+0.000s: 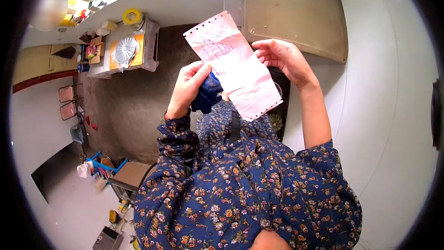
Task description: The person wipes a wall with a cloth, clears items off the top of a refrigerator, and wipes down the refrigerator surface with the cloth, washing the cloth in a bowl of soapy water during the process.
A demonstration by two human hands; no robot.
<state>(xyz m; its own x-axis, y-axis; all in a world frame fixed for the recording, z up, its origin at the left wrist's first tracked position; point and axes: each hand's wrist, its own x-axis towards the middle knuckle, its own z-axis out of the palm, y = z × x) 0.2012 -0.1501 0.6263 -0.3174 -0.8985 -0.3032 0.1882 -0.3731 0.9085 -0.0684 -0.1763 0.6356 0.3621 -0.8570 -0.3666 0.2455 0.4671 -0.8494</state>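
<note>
A pinkish-white printed paper slip (236, 67) with holes along its two short ends is held up at a slant in front of my body. My left hand (187, 85) is closed at the slip's left edge, thumb on top. A crumpled dark blue cloth (209, 95) is bunched in the same hand, partly behind the paper. Beside the slip's right edge is my right hand (286, 60), its fingers loosely curled and apart. The fingertips are close to the paper; I cannot tell whether they touch it. The print is too blurred to read.
A worn brownish-grey tabletop (296, 11) lies just beyond my right hand. Farther left, a table (150, 44) bears a round silver lid-like object (126, 50) and a yellow tape roll (132, 16). Folding chairs (67, 102) and a blue-framed stool (108, 164) stand at left.
</note>
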